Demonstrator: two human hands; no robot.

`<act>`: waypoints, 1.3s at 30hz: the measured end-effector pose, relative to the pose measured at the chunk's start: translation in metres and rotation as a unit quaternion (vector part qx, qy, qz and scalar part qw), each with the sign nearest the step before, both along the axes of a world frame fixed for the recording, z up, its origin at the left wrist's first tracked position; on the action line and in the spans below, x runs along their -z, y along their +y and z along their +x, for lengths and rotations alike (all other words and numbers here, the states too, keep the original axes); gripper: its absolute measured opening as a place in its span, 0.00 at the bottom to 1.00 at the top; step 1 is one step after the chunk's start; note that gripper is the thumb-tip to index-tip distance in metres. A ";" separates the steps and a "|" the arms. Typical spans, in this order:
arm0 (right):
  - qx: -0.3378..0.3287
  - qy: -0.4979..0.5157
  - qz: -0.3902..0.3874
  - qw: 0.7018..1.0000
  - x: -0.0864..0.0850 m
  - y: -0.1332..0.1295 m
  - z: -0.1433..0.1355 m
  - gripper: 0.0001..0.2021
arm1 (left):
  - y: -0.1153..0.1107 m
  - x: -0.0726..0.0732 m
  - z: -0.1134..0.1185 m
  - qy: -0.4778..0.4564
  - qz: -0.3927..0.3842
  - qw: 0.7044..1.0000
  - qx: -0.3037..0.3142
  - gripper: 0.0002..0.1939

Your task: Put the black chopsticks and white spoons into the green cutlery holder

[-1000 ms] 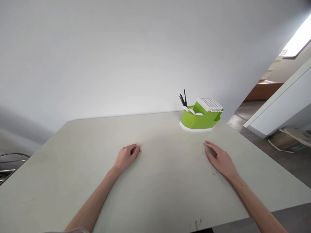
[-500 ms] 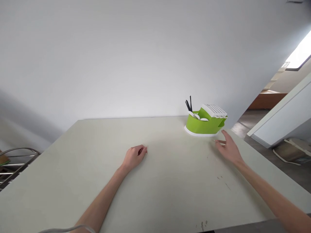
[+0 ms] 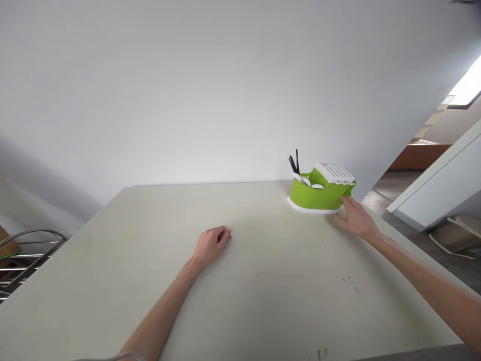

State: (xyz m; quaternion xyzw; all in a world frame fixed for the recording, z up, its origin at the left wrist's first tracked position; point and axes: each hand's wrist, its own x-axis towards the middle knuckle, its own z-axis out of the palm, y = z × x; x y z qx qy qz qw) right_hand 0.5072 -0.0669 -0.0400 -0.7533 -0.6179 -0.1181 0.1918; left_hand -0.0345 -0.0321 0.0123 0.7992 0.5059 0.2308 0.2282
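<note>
A green utensil caddy [image 3: 311,197] on a white base stands at the far right of the table, near the wall. Black chopsticks [image 3: 294,164] rise from its left part, with white spoons [image 3: 317,186] lying in the same part. A slatted white cover [image 3: 333,173] tops its right part. My right hand [image 3: 356,218] reaches to the caddy's right end, fingers stretched out and thumb apart near the base; fingertips meet the green side, partly hidden. My left hand [image 3: 212,244] rests on the table, fingers curled in loosely, nothing visible in them.
The pale table [image 3: 248,281] meets a plain wall [image 3: 210,100] at its back. A metal rack [image 3: 30,255] stands beyond the left edge. To the right are a white panel [image 3: 443,175] and a brownish bundle [image 3: 454,235] on the floor.
My right hand has moved forward to the caddy's right end, its fingertips now against the caddy. The left hand keeps its place on the table. The view has shifted slightly.
</note>
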 end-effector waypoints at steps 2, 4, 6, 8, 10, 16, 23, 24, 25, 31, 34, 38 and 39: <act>-0.011 -0.022 -0.008 1.000 -0.004 -0.004 -0.007 0.36 | 0.001 0.001 0.001 0.004 0.003 1.000 0.000 0.23; -0.028 -0.033 -0.013 0.999 -0.008 -0.007 -0.019 0.33 | 0.001 0.001 0.001 0.009 0.006 1.000 0.001 0.23; -0.042 -0.044 -0.006 0.998 -0.013 -0.010 -0.033 0.31 | 0.002 0.002 0.001 0.013 0.007 1.000 0.001 0.23; -0.056 -0.052 0.008 0.997 -0.017 -0.012 -0.051 0.30 | 0.001 0.001 0.001 0.014 0.006 1.000 0.000 0.23; -0.071 -0.052 0.023 0.996 -0.020 -0.014 -0.070 0.29 | 0.001 0.000 0.000 0.015 0.002 1.000 0.001 0.23; -0.126 -0.027 0.044 0.991 -0.028 -0.025 -0.136 0.27 | 0.001 -0.003 0.000 0.002 -0.012 1.000 -0.002 0.24; -0.188 0.046 0.063 0.979 -0.024 -0.042 -0.207 0.30 | 0.005 -0.004 -0.002 -0.083 -0.065 0.994 -0.004 0.31; -0.194 0.055 0.068 0.977 -0.023 -0.043 -0.215 0.30 | 0.005 -0.003 -0.002 -0.097 -0.071 0.993 -0.008 0.33; -0.199 0.061 0.073 0.975 -0.022 -0.044 -0.222 0.31 | 0.006 -0.002 -0.003 -0.110 -0.077 0.991 -0.012 0.34; -0.225 0.067 0.085 0.968 -0.022 -0.045 -0.253 0.34 | 0.007 -0.001 -0.002 -0.183 -0.104 0.977 -0.015 0.38; -0.236 0.073 0.079 0.966 -0.025 -0.044 -0.261 0.34 | 0.005 -0.003 -0.001 -0.207 -0.106 0.972 -0.030 0.39; -0.247 0.082 0.057 0.964 -0.033 -0.048 -0.263 0.32 | 0.005 -0.003 -0.002 -0.232 -0.094 0.966 -0.057 0.38; -0.245 0.082 0.054 0.965 -0.036 -0.049 -0.262 0.32 | 0.006 -0.002 -0.002 -0.242 -0.092 0.964 -0.062 0.37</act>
